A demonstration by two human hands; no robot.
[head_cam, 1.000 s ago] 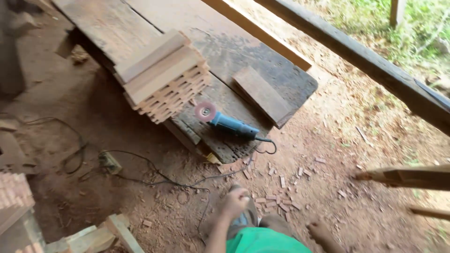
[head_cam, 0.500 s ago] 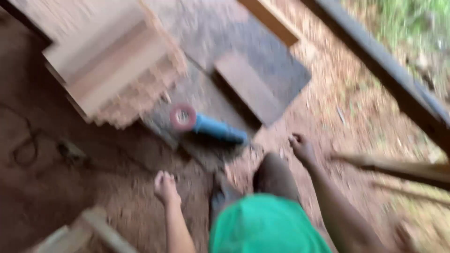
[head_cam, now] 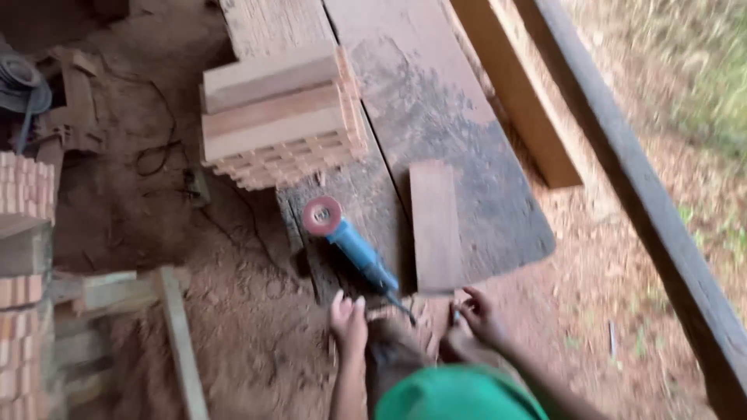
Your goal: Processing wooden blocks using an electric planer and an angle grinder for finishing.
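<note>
Left fingers: I see my left hand point(head_cam: 348, 319) with fingers straight and held close together, empty, resting at the near edge of the dark board point(head_cam: 459, 148), just short of the grinder's tail
Right fingers: my right hand point(head_cam: 478, 315) has its fingers curled inward, tips near the black cord point(head_cam: 403, 306); I cannot tell whether they pinch anything
Grinder: the blue angle grinder point(head_cam: 354, 247) lies on the dark board between my hands and the stack, its red disc point(head_cam: 322, 215) pointing away from me, its cord end toward my hands
Short plank: a reddish short plank point(head_cam: 436, 225) lies flat on the dark board, just right of the grinder, running parallel to it
Stack: a stack of wooden slats point(head_cam: 280, 117) sits on the dark board beyond the grinder, overhanging its left edge
Long beam: a pale long beam point(head_cam: 517, 89) lies along the dark board's right side
Rail: a dark rail point(head_cam: 646, 187) crosses further right of the board
Ground: red dirt point(head_cam: 241, 311) left of the board, with a loose cable point(head_cam: 156, 155) and timber offcuts point(head_cam: 117, 292)
Near me: a green cap point(head_cam: 459, 397) at the bottom edge
</note>
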